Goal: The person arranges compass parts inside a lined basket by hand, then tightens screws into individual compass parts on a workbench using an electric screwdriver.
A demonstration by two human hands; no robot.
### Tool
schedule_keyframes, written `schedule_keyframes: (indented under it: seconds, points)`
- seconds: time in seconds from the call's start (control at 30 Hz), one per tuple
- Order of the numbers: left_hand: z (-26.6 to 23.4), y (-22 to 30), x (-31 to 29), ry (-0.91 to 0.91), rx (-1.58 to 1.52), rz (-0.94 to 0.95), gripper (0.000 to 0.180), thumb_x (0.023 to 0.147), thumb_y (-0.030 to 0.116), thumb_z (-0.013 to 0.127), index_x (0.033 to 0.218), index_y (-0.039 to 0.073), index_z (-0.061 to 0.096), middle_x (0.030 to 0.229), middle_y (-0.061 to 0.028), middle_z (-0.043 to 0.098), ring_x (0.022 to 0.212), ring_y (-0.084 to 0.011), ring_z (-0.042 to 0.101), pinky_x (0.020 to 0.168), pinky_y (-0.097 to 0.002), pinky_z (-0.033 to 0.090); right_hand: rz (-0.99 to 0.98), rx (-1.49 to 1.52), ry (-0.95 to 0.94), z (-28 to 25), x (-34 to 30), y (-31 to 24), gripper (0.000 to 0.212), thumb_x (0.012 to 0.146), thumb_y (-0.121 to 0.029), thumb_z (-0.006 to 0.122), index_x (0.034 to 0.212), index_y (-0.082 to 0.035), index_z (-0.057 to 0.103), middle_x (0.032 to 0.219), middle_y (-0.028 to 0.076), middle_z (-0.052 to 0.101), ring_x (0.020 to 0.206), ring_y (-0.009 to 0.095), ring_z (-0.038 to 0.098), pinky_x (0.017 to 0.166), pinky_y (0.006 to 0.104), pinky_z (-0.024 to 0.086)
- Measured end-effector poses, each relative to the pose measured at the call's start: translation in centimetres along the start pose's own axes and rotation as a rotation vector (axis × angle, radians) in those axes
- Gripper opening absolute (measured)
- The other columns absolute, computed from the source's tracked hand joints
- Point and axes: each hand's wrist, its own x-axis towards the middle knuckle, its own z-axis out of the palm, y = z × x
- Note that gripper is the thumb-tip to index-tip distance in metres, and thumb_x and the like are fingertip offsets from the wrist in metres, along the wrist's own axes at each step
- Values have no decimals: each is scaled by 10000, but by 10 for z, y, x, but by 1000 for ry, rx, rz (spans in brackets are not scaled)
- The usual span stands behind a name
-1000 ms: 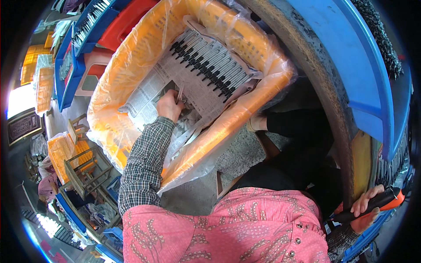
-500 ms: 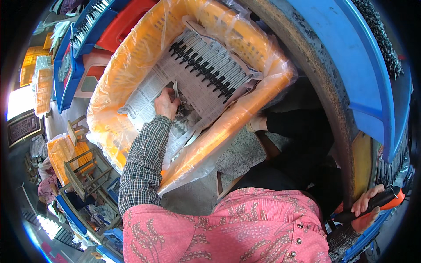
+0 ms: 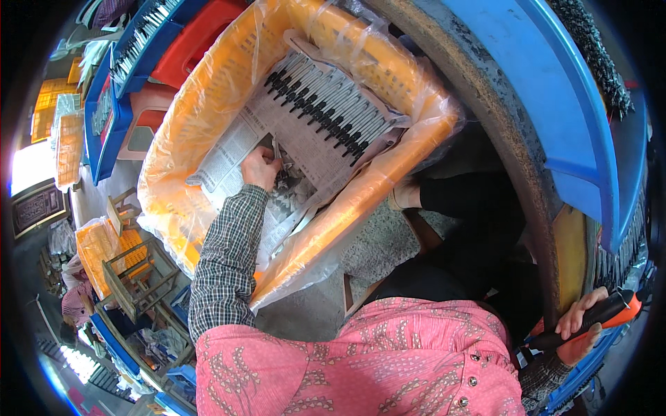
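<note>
My left hand [image 3: 259, 168] reaches into a yellow plastic basket [image 3: 182, 132] lined with clear film. Its fingers are pinched together around a thin silvery piece [image 3: 276, 148], just above some dark and silvery scraps beside the newspaper [image 3: 232, 154]. Beyond the hand, a row of slim silvery parts with black ends [image 3: 326, 104] lies side by side on the paper. Far off to the right, my right hand [image 3: 581, 324] is wrapped around a black-and-orange handled tool [image 3: 602, 315]. The tool's tip is hard to make out near the bench edge.
A worn curved bench edge [image 3: 485, 104] runs along the right, carrying blue trays [image 3: 527, 76] and bundles of thin metal parts. Red stools [image 3: 187, 55] and blue bins stand at the upper left. A wooden chair frame [image 3: 135, 277] is at the left. My knees are beside the basket.
The whole view has shifted slightly. My left hand has moved a little left and stays pinched at the same spot on the newspaper; my right hand keeps its hold on the tool.
</note>
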Motion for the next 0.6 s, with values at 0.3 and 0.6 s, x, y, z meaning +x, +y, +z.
schedule_keyframes:
  seconds: [0.3, 0.6]
  points:
    - [5, 20, -14, -24, 5, 104, 252, 647, 112, 674, 850, -10, 586, 731, -169, 623, 701, -297, 624, 655, -359, 488, 11, 6, 0, -1, 0, -1, 431, 810, -315, 642, 930, -38, 334, 601, 14, 426, 406, 74, 437, 396, 185, 424]
    - [20, 34, -26, -167, 30, 142, 275, 716, 96, 620, 969, 43, 527, 752, -193, 608, 712, -346, 612, 640, -397, 485, 36, -18, 61, 3, 1, -4, 471, 770, -323, 684, 908, -33, 340, 574, 28, 438, 391, 99, 445, 365, 214, 430]
